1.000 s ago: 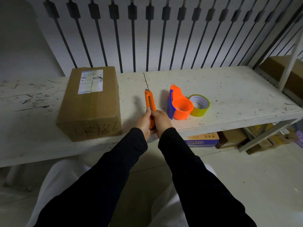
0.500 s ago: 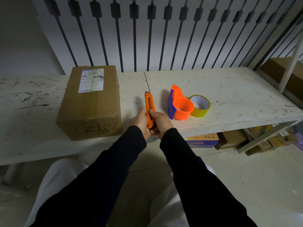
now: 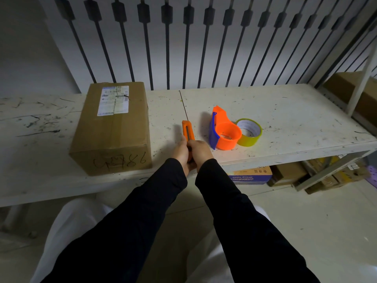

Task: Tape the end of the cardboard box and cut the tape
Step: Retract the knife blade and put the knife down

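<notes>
A brown cardboard box [image 3: 114, 131] with a white label on top and numbers written on its near face stands on the left of the white table [image 3: 285, 111]. Right of it, an orange utility knife [image 3: 188, 130] points away from me. My left hand [image 3: 181, 153] and my right hand [image 3: 201, 151] are both closed around its near end. Whether its blade is out I cannot tell. An orange and blue tape dispenser [image 3: 223, 132] sits to the right of the knife, touching a yellow tape roll [image 3: 248, 132].
Black railing bars [image 3: 167, 48] rise behind the table. Cardboard boxes [image 3: 253, 175] lie on the floor under the table's right half. A shelf at the right holds another carton [image 3: 346, 84]. My dark sleeves reach up from the bottom.
Both hands have stayed clasped on the knife near the table's front edge; the knife has barely shifted. The box, dispenser and tape roll have not moved.
</notes>
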The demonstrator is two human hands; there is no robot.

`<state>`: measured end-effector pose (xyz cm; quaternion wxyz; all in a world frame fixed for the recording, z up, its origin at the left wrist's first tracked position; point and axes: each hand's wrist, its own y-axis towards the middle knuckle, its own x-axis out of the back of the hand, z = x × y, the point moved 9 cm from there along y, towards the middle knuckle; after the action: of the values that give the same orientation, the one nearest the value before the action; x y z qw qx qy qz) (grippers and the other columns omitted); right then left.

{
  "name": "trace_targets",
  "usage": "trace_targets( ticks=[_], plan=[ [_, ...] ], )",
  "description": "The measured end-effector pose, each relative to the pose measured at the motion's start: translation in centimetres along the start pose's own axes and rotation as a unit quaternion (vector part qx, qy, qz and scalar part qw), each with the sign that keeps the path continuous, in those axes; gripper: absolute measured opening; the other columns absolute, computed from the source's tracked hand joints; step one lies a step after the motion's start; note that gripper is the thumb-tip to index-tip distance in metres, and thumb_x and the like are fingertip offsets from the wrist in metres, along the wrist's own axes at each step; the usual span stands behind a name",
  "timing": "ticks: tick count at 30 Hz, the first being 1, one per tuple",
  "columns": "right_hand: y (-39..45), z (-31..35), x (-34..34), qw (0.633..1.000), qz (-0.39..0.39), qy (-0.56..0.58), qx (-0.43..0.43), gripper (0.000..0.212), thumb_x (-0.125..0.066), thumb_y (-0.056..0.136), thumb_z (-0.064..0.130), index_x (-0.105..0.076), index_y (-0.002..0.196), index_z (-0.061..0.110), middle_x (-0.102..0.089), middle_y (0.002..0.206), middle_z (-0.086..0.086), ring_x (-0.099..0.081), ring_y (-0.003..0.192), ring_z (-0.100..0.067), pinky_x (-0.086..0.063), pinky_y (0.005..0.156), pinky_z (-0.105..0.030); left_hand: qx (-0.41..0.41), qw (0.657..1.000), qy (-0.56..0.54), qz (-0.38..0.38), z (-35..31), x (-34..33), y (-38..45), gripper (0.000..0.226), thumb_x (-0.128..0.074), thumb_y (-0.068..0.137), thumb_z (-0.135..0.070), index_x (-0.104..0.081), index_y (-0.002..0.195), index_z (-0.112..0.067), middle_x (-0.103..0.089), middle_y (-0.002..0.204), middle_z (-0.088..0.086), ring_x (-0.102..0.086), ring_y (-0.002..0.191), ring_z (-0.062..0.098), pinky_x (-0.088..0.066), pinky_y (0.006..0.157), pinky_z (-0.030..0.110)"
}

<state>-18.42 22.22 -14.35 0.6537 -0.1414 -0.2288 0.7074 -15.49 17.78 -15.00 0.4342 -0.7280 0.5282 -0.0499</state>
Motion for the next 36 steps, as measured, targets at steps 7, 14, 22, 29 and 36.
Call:
trace_targets(
  ticks=[7,14,22,29,36],
  plan=[
    [0.6,1.1,1.4,0.998,-0.026,-0.011,0.051,0.014,-0.048,0.092,0.017,-0.059,0.085,0.011,-0.056,0.072,-0.004,-0.057,0.08,-0.024,-0.05,0.088,-0.041,-0.027,0.998,0.048,-0.002,-0.6,0.3,0.5,0.033,-0.031,0.097,-0.029,-0.058,0.097,-0.009,-0.056,0.083,0.01,-0.055,0.082,0.023,-0.043,0.085,0.038],
    [0.7,1.5,3.2,0.99,-0.089,-0.082,0.07,0.024,-0.044,0.094,0.022,-0.057,0.11,0.011,-0.058,0.108,-0.015,-0.054,0.105,-0.028,-0.042,0.091,-0.035,-0.07,0.965,0.25,-0.033,-2.1,0.7,2.6,0.033,-0.049,0.091,-0.021,-0.06,0.112,0.002,-0.063,0.119,0.024,-0.059,0.111,0.037,-0.044,0.102,0.049],
    [0.7,0.6,4.3,0.986,-0.116,-0.1,0.066,0.034,-0.044,0.093,0.009,-0.058,0.124,0.009,-0.064,0.12,-0.013,-0.059,0.109,-0.029,-0.045,0.102,-0.041,-0.121,0.93,0.347,-0.032,-2.8,-0.9,1.7,0.034,-0.046,0.095,-0.012,-0.055,0.125,-0.001,-0.06,0.126,0.019,-0.057,0.113,0.033,-0.043,0.1,0.038],
    [0.8,0.2,4.3,0.978,-0.142,-0.135,0.071,0.024,-0.045,0.091,0.01,-0.063,0.105,0.004,-0.063,0.11,-0.018,-0.059,0.099,-0.031,-0.043,0.086,-0.031,-0.116,0.91,0.397,-0.028,-2.2,-1.2,0.8,0.034,-0.035,0.097,-0.013,-0.056,0.122,-0.003,-0.061,0.122,0.019,-0.056,0.113,0.034,-0.042,0.104,0.044],
    [-0.1,0.8,3.3,0.961,-0.167,-0.199,0.099,0.023,-0.044,0.088,0.016,-0.063,0.096,0.008,-0.063,0.104,-0.018,-0.057,0.101,-0.036,-0.047,0.09,-0.04,-0.142,0.95,0.274,-0.031,-2.4,0.0,-0.9,0.04,-0.033,0.097,-0.009,-0.039,0.137,-0.004,-0.05,0.134,0.016,-0.046,0.126,0.032,-0.035,0.11,0.043]
  ],
)
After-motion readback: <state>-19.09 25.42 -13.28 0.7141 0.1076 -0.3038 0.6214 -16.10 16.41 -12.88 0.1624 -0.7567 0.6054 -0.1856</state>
